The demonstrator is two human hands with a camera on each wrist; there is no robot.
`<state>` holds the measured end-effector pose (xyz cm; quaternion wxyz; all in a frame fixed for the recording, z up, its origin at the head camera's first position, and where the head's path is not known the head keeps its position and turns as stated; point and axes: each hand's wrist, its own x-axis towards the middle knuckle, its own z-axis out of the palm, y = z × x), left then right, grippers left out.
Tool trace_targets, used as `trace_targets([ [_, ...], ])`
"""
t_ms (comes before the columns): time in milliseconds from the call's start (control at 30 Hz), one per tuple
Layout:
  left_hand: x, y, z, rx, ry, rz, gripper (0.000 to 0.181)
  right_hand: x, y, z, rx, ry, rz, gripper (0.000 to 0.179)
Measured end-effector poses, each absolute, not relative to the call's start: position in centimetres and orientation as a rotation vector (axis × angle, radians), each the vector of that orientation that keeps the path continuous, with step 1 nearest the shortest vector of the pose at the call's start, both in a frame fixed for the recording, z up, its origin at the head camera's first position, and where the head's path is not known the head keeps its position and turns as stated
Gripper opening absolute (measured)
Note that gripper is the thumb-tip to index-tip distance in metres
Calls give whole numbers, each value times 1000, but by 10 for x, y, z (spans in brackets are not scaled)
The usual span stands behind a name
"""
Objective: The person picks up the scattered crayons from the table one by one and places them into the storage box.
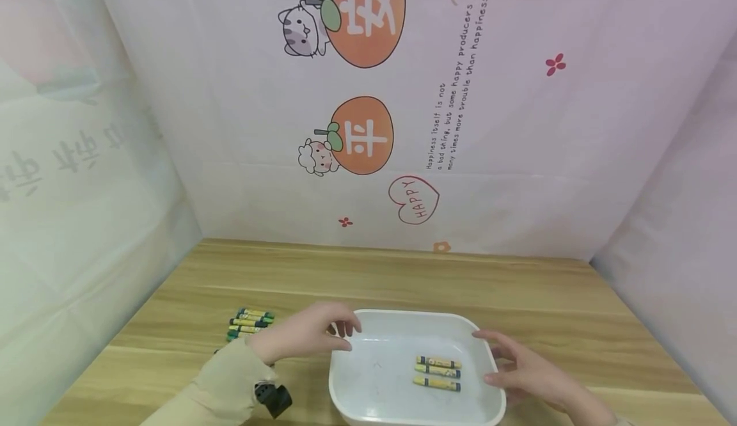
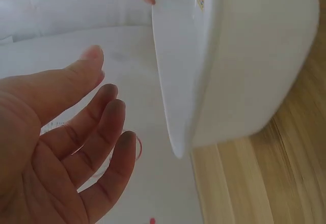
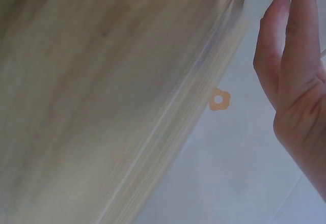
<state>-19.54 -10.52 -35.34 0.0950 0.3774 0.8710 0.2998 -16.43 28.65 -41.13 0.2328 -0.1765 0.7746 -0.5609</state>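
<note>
A white, rounded rectangular basin (image 1: 380, 407) sits on the wooden table, with three yellow crayons (image 1: 437, 373) lying side by side in its right half. My left hand (image 1: 308, 331) is at the basin's upper left corner, its fingers loosely bent and holding nothing. The left wrist view shows a gap between this hand (image 2: 76, 127) and the basin's wall (image 2: 244, 61). At the opposite side, my right hand (image 1: 530, 371) has its fingertips right at the right rim, thumb and fingers spread. In the right wrist view its fingers (image 3: 300, 35) look nearly straight.
Several green and yellow crayons (image 1: 249, 325) lie in a row on the table (image 1: 391, 279), left of the basin and partly behind my left forearm. A dark device (image 1: 273, 399) is strapped at the left wrist. Printed white cloth (image 1: 495, 208) hangs behind the table and on both sides.
</note>
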Motion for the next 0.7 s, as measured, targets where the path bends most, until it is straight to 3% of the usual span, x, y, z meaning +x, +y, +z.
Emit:
trace_targets([
  [700,-189,-231,-392,820,2731,1009,27,-165,285,-410,-463,2119,-1533,72],
])
